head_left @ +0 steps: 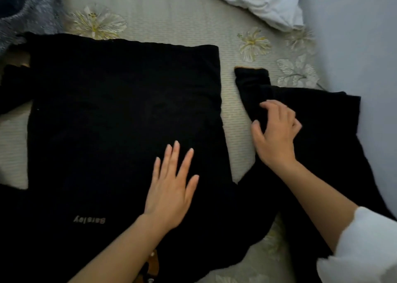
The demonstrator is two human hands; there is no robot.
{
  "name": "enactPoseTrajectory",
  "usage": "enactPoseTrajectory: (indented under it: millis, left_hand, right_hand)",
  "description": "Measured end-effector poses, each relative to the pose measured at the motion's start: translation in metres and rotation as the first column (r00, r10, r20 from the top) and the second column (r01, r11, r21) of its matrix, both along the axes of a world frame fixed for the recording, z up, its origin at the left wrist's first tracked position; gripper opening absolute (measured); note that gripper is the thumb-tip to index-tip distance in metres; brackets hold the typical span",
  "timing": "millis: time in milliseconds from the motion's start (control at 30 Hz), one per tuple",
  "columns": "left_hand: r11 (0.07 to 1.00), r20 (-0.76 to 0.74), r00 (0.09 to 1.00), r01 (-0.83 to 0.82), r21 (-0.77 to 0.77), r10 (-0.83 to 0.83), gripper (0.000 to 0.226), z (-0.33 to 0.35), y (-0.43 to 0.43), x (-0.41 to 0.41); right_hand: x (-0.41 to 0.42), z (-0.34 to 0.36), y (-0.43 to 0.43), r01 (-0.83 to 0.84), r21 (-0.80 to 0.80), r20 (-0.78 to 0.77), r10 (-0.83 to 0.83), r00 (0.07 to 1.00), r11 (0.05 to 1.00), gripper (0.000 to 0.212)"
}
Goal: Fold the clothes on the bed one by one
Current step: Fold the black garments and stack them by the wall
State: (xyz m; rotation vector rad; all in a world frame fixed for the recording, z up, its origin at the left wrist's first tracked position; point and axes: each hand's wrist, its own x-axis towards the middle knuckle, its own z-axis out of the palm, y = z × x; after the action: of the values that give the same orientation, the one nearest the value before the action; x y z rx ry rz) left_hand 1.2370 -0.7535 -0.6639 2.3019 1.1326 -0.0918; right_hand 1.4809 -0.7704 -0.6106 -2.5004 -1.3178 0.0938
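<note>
The black sweater (pixel 120 115) lies spread flat on the bed (pixel 171 14) and fills the middle of the view, its hem towards twelve o'clock. Pale lettering (pixel 89 220) on it reads upside down near seven o'clock. The left hand (pixel 171 188) rests palm down on the sweater's body a little below centre, with its fingers straight, slightly spread and pointing towards twelve.

At three o'clock the black sleeve (pixel 253 85) lies beside the body, a strip of bedsheet between them and its cuff end pointing towards twelve. The right hand (pixel 277 132) sits on this sleeve with curled fingers, thumb and fingertips gathering the fabric in a pinch. That arm comes out of a white cuff (pixel 365 250) at five o'clock. The other sleeve (pixel 12 87) trails off the frame at nine o'clock.

The sheet is pale and ribbed, printed with cream flowers (pixel 96 22). A crumpled white cloth (pixel 264 1) lies at one o'clock, and a grey fuzzy garment (pixel 28 10) is bunched at eleven. A brown object (pixel 153 263), mostly hidden, shows under the left forearm at six.
</note>
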Motion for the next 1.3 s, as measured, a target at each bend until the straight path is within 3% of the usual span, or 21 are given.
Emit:
enactPoseTrajectory:
  millis: [100,200,267,300,333,433,467,533,600,667,767,833,867,967,1000,1033,1100,1167,1233,1300]
  left_hand:
    - [0.997,-0.033,0.999,0.044,0.063,-0.042,0.061,-0.013,-0.037,0.027]
    - [0.989,-0.093,0.994,0.069,0.128,-0.058,0.061,-0.022,-0.049,0.036]
    - [0.984,-0.113,0.991,0.085,0.156,-0.068,0.062,-0.025,-0.050,0.036]
    - [0.982,-0.114,0.991,0.091,0.166,-0.072,0.062,-0.026,-0.050,0.036]
    - [0.981,-0.113,0.991,0.090,0.172,-0.071,0.062,-0.026,-0.050,0.036]
    - [0.985,-0.130,0.989,0.085,0.148,-0.066,0.062,-0.025,-0.051,0.037]
    - [0.987,-0.137,0.988,0.086,0.136,-0.067,0.063,-0.023,-0.052,0.037]
    - [0.991,-0.129,0.990,0.075,0.112,-0.061,0.065,-0.019,-0.050,0.038]
    - [0.997,-0.122,0.991,0.060,0.040,-0.055,0.068,-0.014,-0.047,0.039]
    - [0.998,-0.104,0.993,0.050,-0.027,-0.053,0.069,-0.007,-0.050,0.038]
    - [0.999,-0.025,0.999,0.028,-0.024,-0.028,0.068,0.001,-0.075,0.030]
    - [0.997,0.012,0.997,0.072,-0.007,-0.072,0.063,0.003,-0.101,0.025]
    - [0.997,0.025,0.996,0.080,-0.008,-0.080,0.061,0.004,-0.112,0.023]
    - [0.995,0.063,0.998,0.024,-0.101,-0.018,0.060,0.007,-0.128,0.020]
    - [0.990,0.061,0.998,0.005,-0.141,0.004,0.061,0.008,-0.128,0.020]
    - [0.987,0.060,0.998,-0.001,-0.161,0.011,0.061,0.010,-0.127,0.019]
    - [0.987,0.052,0.999,0.009,-0.161,-0.001,0.063,0.015,-0.124,0.018]
    - [0.990,0.025,0.999,0.030,-0.136,-0.027,0.066,0.012,-0.123,0.014]
    - [0.993,-0.007,0.994,0.108,-0.057,-0.108,0.059,0.007,-0.127,0.006]
    - [0.982,-0.029,0.982,0.185,-0.037,-0.187,0.053,0.003,-0.134,0.000]
  right_hand:
    - [0.032,0.010,0.001,0.257,0.000,-0.051,-0.257,0.965,0.966,0.047]
    - [0.056,0.003,0.008,0.418,-0.083,-0.235,-0.425,0.874,0.905,0.057]
    - [0.063,0.001,0.016,0.434,-0.112,-0.374,-0.443,0.815,0.894,0.046]
    - [0.064,0.003,0.021,0.450,-0.100,-0.473,-0.440,0.763,0.887,0.028]
    - [0.065,0.008,0.026,0.476,-0.084,-0.587,-0.430,0.686,0.875,0.013]
    - [0.073,0.025,0.034,0.578,-0.052,-0.898,-0.292,0.330,0.814,0.013]
    - [0.077,0.032,0.033,0.632,-0.014,-0.958,-0.191,0.214,0.775,0.010]
    - [0.082,0.048,0.020,0.775,0.095,-0.995,0.046,0.085,0.624,0.006]
    - [0.085,0.066,-0.005,0.877,0.209,-0.970,0.208,0.129,0.432,0.006]
    - [0.080,0.083,-0.034,0.906,0.299,-0.948,0.205,0.245,0.299,0.005]
    - [0.066,0.095,-0.060,0.913,0.331,-0.943,0.115,0.312,0.236,0.007]
    - [0.048,0.101,-0.054,0.872,0.392,-0.917,0.203,0.344,0.292,0.013]
    - [0.034,0.104,-0.044,0.812,0.468,-0.883,0.220,0.414,0.349,0.017]
    - [-0.021,0.121,-0.003,0.484,0.714,-0.622,0.141,0.770,0.505,0.005]
    - [-0.042,0.126,0.013,0.361,0.749,-0.516,0.148,0.843,0.555,0.002]
    - [-0.063,0.129,0.026,0.228,0.734,-0.451,0.210,0.867,0.639,0.006]
    - [-0.099,0.128,0.044,-0.136,0.531,-0.477,0.427,0.768,0.837,0.024]
    - [-0.118,0.114,0.048,-0.427,0.285,-0.556,0.511,0.655,0.858,0.031]
    - [-0.118,0.094,0.036,-0.433,0.177,-0.590,0.447,0.672,0.884,0.030]
    - [-0.106,0.071,0.013,-0.304,0.046,-0.569,0.275,0.775,0.952,0.031]
